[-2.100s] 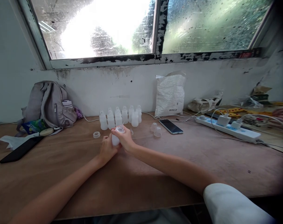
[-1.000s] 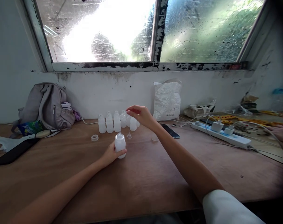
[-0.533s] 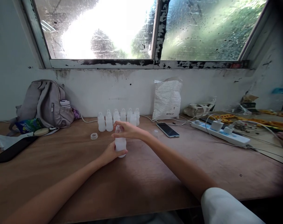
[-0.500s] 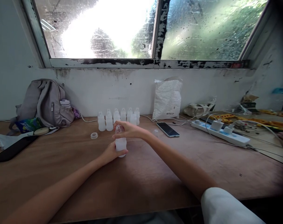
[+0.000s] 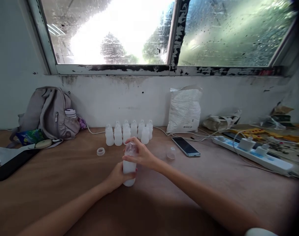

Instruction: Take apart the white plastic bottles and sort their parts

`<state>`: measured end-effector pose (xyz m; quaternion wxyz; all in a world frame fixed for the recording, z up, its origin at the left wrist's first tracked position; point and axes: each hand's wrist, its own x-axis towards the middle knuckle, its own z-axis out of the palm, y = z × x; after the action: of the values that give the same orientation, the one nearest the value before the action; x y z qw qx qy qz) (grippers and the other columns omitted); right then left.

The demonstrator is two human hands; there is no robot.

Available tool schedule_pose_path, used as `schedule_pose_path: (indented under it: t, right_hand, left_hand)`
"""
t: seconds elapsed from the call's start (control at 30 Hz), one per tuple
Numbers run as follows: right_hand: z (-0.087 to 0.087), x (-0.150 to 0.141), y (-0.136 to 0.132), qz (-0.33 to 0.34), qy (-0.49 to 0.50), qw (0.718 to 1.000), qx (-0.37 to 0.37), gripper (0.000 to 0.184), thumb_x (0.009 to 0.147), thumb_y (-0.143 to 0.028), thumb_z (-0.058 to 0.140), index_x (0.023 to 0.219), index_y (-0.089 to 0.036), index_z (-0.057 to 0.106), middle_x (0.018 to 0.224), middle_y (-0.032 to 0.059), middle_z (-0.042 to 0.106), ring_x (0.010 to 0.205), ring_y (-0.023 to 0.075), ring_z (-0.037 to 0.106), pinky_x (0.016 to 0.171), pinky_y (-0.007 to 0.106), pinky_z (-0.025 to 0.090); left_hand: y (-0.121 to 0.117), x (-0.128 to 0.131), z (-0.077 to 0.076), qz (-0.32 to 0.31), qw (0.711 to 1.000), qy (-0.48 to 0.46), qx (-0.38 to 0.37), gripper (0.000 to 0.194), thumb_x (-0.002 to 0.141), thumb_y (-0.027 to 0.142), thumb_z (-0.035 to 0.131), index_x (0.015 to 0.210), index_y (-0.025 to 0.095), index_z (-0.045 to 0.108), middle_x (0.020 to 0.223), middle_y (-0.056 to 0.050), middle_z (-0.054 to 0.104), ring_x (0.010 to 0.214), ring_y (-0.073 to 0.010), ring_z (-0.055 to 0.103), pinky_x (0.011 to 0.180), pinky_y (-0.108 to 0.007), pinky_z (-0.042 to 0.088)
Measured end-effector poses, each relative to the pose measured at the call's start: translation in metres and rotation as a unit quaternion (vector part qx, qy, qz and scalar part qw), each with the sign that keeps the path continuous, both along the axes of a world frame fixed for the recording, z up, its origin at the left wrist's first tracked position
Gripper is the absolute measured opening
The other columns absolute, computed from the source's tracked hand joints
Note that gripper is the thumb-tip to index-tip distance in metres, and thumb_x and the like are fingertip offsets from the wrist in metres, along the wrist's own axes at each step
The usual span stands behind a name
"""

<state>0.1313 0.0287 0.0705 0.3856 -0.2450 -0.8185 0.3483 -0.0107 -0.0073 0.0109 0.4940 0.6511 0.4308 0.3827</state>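
Note:
A frosted white baby bottle [image 5: 129, 168] stands upright near the middle of the table. Around its lower body my left hand [image 5: 118, 177] is closed, thumb across the front. My right hand [image 5: 141, 154] grips the clear cap [image 5: 131, 149] at the bottle's top, fingers wrapped around it from the right. Whether cap and bottle are fastened together I cannot tell. To the left lies a clear ring [image 5: 100, 151]. Right of my hands sits a small translucent cap [image 5: 171, 153]. Behind them several similar bottles [image 5: 118, 134] stand in a cluster by the wall.
A phone [image 5: 186, 146] lies to the right, with a white power strip [image 5: 252, 154] and cables beyond it. Against the wall leans a white plastic bag [image 5: 184, 111]. A grey backpack [image 5: 49, 113] rests at the left, behind a black flat object [image 5: 13, 165].
The view has shifted, and the bottle with both hands sits lower in it. My right hand still grips the cap, its fingers turned slightly. The translucent cap at the right shows more fully.

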Motion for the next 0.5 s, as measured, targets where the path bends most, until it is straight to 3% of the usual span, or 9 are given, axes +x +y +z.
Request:
schedule_pose_path:
  t: [0.1,0.23,0.37,0.5]
  right_hand:
    - [0.008,0.011,0.006,0.027,-0.014,0.999,-0.045,0.039,0.072,-0.036,0.060,0.103,-0.022,0.042,0.087,0.0019,0.057,0.075,0.0129,0.055,0.063,0.024,0.045]
    - [0.011,0.028,0.022,0.008,-0.068,0.997,-0.039,0.038,0.068,-0.037,0.064,0.098,-0.020,0.049,0.087,0.0018,0.056,0.071,0.0124,0.053,0.062,0.023,0.043]
    - [-0.019,0.043,0.029,-0.082,-0.045,0.991,-0.091,0.040,0.066,-0.038,0.066,0.094,-0.018,0.047,0.082,0.0013,0.055,0.066,0.0115,0.051,0.056,0.021,0.042]
    - [-0.048,0.048,0.015,-0.143,-0.046,0.982,-0.116,0.043,0.063,-0.038,0.068,0.096,-0.018,0.048,0.090,0.0037,0.057,0.080,0.0165,0.055,0.067,0.025,0.044]
  left_hand:
    - [0.003,-0.004,0.005,-0.038,0.996,-0.053,-0.054,0.023,0.063,0.024,0.065,0.081,0.013,0.057,0.079,-0.004,0.061,0.069,-0.0164,0.056,0.061,-0.026,0.042]
    - [0.016,-0.009,0.009,-0.041,0.987,-0.126,-0.087,0.040,0.059,0.019,0.068,0.095,0.018,0.051,0.080,-0.001,0.056,0.066,-0.0129,0.054,0.056,-0.022,0.042]
    - [0.028,-0.014,0.008,0.062,0.966,-0.220,-0.117,0.037,0.068,0.028,0.061,0.101,0.021,0.046,0.100,-0.004,0.049,0.077,-0.0152,0.053,0.053,-0.022,0.045]
    - [0.030,-0.017,0.008,0.094,0.960,-0.223,-0.143,0.026,0.075,0.030,0.054,0.098,0.020,0.047,0.099,-0.004,0.047,0.079,-0.0159,0.052,0.056,-0.025,0.048]
